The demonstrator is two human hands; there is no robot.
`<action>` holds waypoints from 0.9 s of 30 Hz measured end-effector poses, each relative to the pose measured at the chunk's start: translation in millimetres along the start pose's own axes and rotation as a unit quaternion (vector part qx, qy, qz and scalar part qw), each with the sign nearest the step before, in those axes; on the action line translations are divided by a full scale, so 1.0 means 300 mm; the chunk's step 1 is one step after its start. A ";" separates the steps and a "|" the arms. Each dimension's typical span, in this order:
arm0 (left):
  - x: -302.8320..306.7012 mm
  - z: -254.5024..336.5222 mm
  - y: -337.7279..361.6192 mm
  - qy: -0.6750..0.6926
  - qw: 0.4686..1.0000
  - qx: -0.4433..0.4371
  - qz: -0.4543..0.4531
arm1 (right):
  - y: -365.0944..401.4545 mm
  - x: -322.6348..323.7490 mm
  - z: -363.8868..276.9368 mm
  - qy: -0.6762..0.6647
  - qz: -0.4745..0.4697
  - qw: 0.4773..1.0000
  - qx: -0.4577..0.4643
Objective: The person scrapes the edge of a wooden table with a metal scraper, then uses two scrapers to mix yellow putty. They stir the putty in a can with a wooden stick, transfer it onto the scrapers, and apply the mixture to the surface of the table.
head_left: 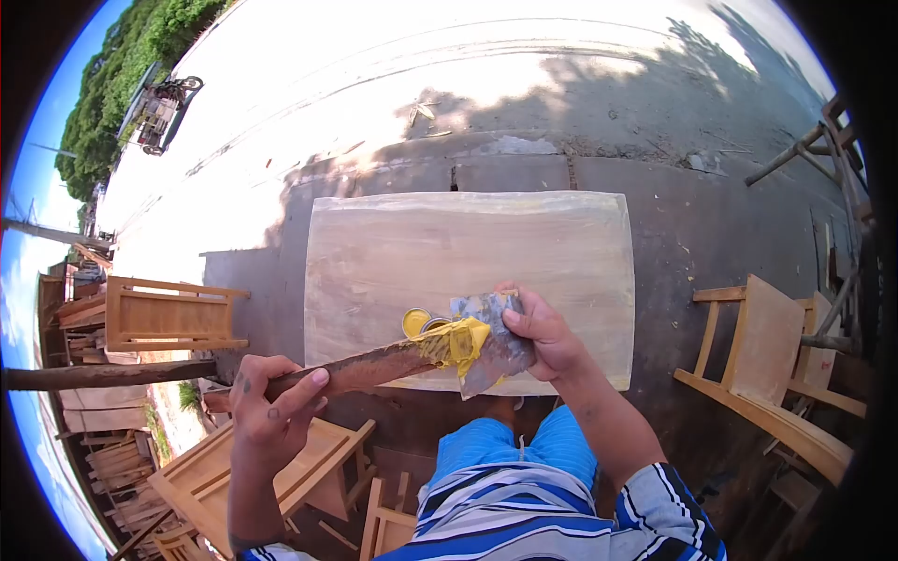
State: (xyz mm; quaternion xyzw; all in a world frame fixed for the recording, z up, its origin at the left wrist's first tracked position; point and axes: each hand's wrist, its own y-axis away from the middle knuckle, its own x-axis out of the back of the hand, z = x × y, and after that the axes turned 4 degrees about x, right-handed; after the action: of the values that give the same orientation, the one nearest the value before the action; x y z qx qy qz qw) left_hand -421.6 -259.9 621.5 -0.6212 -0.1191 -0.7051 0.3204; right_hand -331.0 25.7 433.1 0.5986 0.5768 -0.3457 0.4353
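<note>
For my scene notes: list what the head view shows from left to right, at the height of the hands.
Wooden frame → left hand gripping a long rusty blade → yellow putty on its tip → right hand holding a grey sheet → wooden chair.

No text, label, brand or number can be read here: the small dark marks on the left hand (pixel 271 411) are too small to make out, and the yellow tin (pixel 416 322) shows no legible print.
</note>
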 end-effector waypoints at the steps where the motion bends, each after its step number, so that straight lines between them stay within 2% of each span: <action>1: 0.021 0.028 0.001 -0.013 0.999 -0.014 0.026 | 0.013 -0.039 -0.013 -0.008 -0.013 1.000 0.005; 7: 0.086 0.186 0.027 -0.112 0.971 -0.066 0.201 | 0.118 -0.194 -0.107 -0.006 -0.069 0.997 0.014; 11: 0.141 0.214 0.089 -0.144 0.954 -0.079 0.252 | 0.178 -0.273 -0.151 0.020 -0.050 0.999 0.009; 17: 0.242 0.241 0.164 -0.188 0.942 -0.094 0.260 | 0.220 -0.320 -0.162 0.011 -0.076 0.997 -0.014; 20: 0.259 0.287 0.149 -0.111 0.967 -0.035 0.225 | 0.227 -0.325 -0.191 0.007 -0.079 0.997 -0.005; 23: 0.222 0.324 0.137 0.025 0.984 0.011 0.174 | 0.233 -0.346 -0.196 -0.002 -0.085 0.996 -0.006; 27: 0.139 0.341 0.132 0.128 0.981 0.015 0.147 | 0.230 -0.369 -0.168 0.010 -0.099 0.995 -0.012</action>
State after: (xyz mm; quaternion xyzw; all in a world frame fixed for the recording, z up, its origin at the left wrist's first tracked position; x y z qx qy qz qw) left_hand -316.8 -245.0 672.4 -0.5315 0.0048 -0.7225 0.4421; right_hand -277.7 32.0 562.0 0.5368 0.6419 -0.3738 0.4001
